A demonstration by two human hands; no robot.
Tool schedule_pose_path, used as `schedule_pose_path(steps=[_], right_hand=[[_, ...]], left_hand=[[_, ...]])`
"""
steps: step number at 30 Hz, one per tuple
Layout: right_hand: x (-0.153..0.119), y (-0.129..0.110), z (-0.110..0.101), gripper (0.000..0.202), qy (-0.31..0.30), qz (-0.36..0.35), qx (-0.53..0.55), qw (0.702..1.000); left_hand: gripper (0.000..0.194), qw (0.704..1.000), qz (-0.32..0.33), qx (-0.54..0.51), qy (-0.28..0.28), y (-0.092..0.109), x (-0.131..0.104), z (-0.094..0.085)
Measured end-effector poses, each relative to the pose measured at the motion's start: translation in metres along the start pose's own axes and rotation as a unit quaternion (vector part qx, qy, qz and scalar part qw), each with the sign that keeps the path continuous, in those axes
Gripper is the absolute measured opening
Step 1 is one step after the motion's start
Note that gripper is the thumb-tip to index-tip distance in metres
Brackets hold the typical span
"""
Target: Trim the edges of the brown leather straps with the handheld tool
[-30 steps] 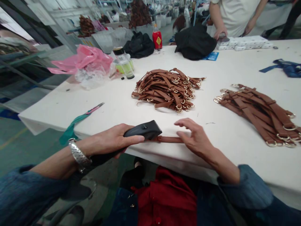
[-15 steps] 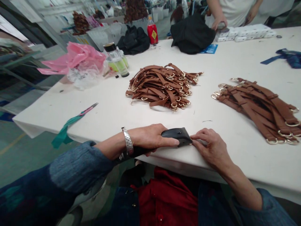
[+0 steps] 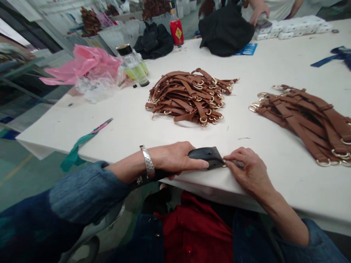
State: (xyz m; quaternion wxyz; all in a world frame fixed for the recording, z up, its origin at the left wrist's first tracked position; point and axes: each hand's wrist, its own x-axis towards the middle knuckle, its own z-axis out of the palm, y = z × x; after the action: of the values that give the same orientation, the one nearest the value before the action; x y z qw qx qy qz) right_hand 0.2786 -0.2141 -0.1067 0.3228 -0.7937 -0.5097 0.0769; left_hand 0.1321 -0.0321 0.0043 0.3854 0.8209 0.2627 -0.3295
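Note:
My left hand [image 3: 175, 159] grips a black hand-held tool [image 3: 206, 157] and presses its flat head down at the near edge of the white table [image 3: 131, 124]. My right hand [image 3: 248, 170] rests right next to the tool's tip, fingertips pinched on a small gold ring of a brown strap that the hand and tool mostly hide. A loose heap of brown leather straps with gold rings [image 3: 189, 96] lies beyond the tool. A second, neater row of brown straps [image 3: 304, 120] lies to the right.
Scissors with a pink handle and green ribbon [image 3: 90, 135] lie at the left edge. Pink plastic bags [image 3: 87, 67], a glass bottle [image 3: 133, 65], a red-labelled bottle [image 3: 176, 31], black cloth [image 3: 226, 31] and white boxes [image 3: 290, 29] stand at the back. Another person's hand [image 3: 257, 12] rests there.
The tool slid right along the strap until it covered it and met my right hand. My right hand went from flat on the strap to pinched at the tool's tip.

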Motion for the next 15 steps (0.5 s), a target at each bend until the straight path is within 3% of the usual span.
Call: schedule_pose_path(steps=[4, 11, 15], right_hand=[[-0.001, 0.002, 0.0, 0.01, 0.013, 0.005, 0.003, 1.0], [0.0, 0.001, 0.0, 0.011, 0.0, -0.003, -0.01, 1.0], [0.001, 0.001, 0.001, 0.011, -0.002, 0.0, -0.011, 1.0]], left_hand=[[0.057, 0.999, 0.03, -0.006, 0.029, 0.005, 0.005, 0.004], [0.06, 0.999, 0.03, 0.001, 0.026, -0.017, -0.008, 0.012], [0.057, 0.998, 0.043, 0.028, 0.029, -0.011, -0.006, 0.012]])
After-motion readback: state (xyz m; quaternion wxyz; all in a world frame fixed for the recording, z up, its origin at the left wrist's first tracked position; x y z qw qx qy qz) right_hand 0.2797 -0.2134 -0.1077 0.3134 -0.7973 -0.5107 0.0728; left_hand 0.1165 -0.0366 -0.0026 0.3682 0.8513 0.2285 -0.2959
